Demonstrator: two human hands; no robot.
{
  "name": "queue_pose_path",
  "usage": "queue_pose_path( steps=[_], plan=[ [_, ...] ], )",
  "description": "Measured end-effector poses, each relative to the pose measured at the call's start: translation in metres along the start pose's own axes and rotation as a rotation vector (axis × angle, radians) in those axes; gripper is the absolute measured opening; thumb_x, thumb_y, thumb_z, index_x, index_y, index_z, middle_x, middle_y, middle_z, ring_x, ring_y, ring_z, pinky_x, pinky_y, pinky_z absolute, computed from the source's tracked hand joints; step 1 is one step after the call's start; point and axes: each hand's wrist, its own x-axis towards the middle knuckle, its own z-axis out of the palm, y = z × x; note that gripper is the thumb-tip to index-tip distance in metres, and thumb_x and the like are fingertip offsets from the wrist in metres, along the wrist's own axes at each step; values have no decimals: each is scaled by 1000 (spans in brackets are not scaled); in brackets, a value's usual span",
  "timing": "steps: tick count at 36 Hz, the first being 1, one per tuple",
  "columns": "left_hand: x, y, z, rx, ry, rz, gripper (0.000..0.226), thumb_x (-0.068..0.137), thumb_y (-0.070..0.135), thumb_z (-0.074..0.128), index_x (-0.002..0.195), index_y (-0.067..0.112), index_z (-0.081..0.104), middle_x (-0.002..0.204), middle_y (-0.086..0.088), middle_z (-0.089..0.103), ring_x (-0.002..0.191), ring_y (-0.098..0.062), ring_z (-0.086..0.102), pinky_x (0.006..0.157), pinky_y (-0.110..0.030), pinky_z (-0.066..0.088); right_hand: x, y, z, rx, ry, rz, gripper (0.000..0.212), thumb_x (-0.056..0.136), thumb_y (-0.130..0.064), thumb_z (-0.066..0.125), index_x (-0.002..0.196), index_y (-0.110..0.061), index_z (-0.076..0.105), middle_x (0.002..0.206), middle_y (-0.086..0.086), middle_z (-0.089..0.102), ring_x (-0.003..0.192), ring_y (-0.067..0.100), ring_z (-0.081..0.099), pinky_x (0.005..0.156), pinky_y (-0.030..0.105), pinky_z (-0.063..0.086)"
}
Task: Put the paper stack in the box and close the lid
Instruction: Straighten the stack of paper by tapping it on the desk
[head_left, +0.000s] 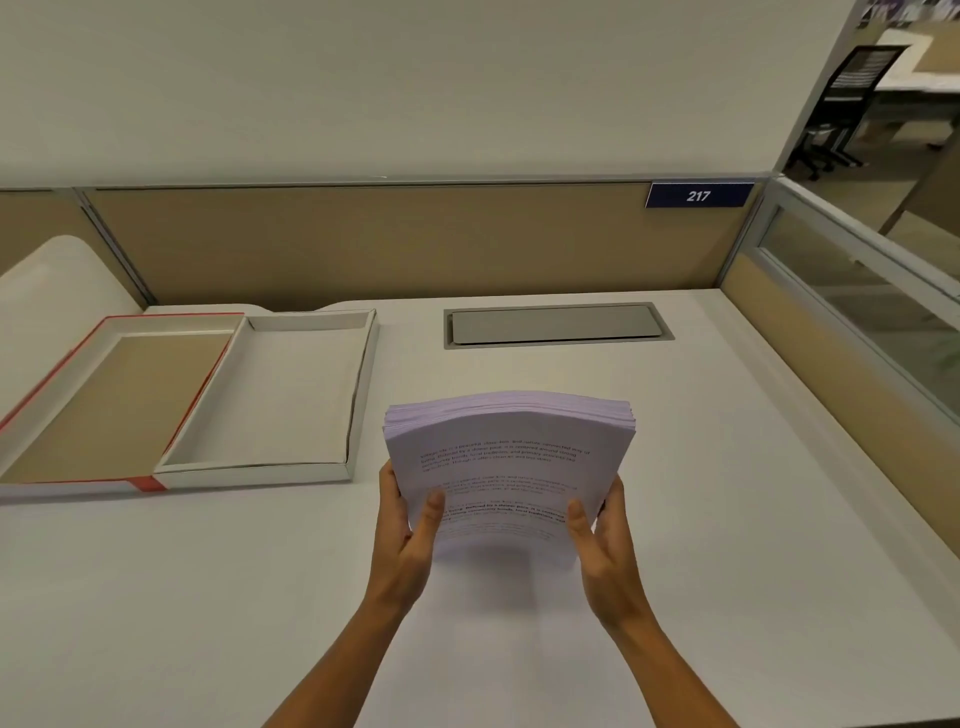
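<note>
White desk (675, 519), tan partition (415, 244)

Print on the top sheet of the paper stack (511, 457) is too small and soft to read, and its near edge is motion-blurred between the left hand (408, 535) and right hand (605, 545). Fingers of both hands are hidden behind the stack; both forearms are cut by the bottom edge. The lid (67, 364) runs off the left edge.

"217" on blue partition sign (698, 195)
</note>
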Motion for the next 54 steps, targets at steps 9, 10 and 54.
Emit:
queue_pose_path(
  steps=[9, 10, 54],
  plan=[
    [-1, -10, -4, 97, 27, -27, 32, 97, 24, 43, 122, 43, 45, 106, 30, 61, 105, -2, 59, 80, -10, 51, 2, 4, -3, -71, 36, 46, 33, 101, -38, 37, 126, -57, 49, 119, -20, 64, 113, 4, 61, 83, 15, 55],
    [-1, -11, -4, 102, 46, -30, 31, 97, 23, 44, 120, 44, 48, 105, 27, 63, 103, -3, 60, 79, -12, 52, 3, 4, -4, -77, 45, 45, 32, 100, -37, 38, 125, -54, 51, 116, -19, 65, 110, 5, 62, 81, 16, 56],
    [27, -2, -17, 188, 84, -37, 16, 97, 19, 56, 112, 23, 62, 102, 10, 70, 90, -7, 68, 69, -19, 60, 22, -17, -1, -178, 67, 15, 20, 98, -42, 45, 108, -46, 61, 103, -20, 70, 96, 3, 67, 69, 14, 56]
  ],
)
